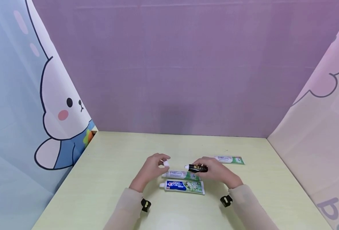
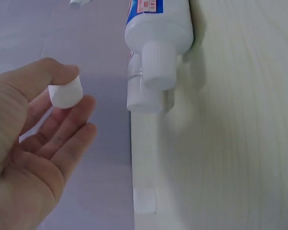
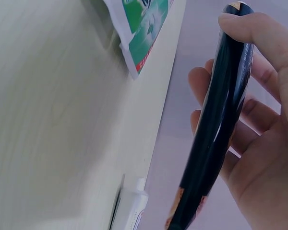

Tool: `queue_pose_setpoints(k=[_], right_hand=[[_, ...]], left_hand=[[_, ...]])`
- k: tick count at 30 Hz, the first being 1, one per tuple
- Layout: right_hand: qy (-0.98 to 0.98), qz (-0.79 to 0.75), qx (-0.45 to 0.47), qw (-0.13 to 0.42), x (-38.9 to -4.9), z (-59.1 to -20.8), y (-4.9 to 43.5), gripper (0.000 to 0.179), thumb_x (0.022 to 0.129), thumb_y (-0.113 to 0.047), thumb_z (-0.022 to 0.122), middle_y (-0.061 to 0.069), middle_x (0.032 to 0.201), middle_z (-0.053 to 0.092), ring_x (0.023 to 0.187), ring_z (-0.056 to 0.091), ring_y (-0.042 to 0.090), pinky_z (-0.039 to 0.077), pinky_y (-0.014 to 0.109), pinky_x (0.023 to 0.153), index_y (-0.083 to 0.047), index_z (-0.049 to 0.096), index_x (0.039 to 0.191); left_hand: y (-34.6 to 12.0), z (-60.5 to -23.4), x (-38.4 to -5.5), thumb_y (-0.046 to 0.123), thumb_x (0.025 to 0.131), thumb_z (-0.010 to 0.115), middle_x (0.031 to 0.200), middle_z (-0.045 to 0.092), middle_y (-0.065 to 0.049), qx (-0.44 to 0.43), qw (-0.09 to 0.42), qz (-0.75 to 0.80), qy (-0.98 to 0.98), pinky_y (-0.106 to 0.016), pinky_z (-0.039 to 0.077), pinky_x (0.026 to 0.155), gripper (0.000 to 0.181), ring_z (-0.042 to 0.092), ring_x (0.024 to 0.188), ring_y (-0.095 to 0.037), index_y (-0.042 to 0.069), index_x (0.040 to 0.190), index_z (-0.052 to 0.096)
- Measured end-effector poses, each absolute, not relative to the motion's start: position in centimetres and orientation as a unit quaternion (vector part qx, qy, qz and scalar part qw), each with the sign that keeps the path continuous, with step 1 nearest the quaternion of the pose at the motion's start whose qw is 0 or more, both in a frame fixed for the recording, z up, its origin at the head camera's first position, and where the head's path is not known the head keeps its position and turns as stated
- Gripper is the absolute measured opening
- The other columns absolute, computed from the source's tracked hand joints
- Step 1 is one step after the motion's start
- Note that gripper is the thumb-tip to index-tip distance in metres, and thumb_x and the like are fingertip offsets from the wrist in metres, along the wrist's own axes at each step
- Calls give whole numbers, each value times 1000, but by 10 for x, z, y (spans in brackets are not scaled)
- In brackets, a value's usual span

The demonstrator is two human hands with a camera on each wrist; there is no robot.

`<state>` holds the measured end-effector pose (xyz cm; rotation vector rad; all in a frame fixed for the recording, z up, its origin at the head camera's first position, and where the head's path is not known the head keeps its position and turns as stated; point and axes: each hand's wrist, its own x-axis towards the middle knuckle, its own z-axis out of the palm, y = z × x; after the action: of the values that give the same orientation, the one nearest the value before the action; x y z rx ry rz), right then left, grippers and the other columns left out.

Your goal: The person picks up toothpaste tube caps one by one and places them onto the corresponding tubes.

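Note:
My left hand pinches a small white cap between thumb and fingers, off the table. Opposite it, my right hand grips a black toothpaste tube with gold lettering, its bare white nozzle pointing left towards the cap. Cap and nozzle are apart. Below the hands lies a blue, white and green Crest toothpaste tube, its white cap on. Just behind it, a white and green toothpaste tube lies alongside, partly covered by the right hand and black tube in the head view.
Another white and green toothpaste tube lies farther back on the right, partly behind the right hand. A small white piece like a cap sits on the pale wooden table. A purple cloth wall stands behind the table.

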<state>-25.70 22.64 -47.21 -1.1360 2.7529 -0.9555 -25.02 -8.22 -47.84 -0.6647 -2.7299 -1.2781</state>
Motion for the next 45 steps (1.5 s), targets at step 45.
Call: queue_pose_setpoints(k=[45], right_hand=[[867, -323, -377, 26, -250, -468, 196, 31, 89, -13, 75, -9, 103, 66, 85, 61, 7, 55, 25, 71, -18, 71, 119]], left_hand=[[-62, -481, -238, 21, 92, 76, 108, 68, 6, -271, -39, -471, -838, -34, 56, 87, 22, 66, 94, -10, 20, 113, 69]])
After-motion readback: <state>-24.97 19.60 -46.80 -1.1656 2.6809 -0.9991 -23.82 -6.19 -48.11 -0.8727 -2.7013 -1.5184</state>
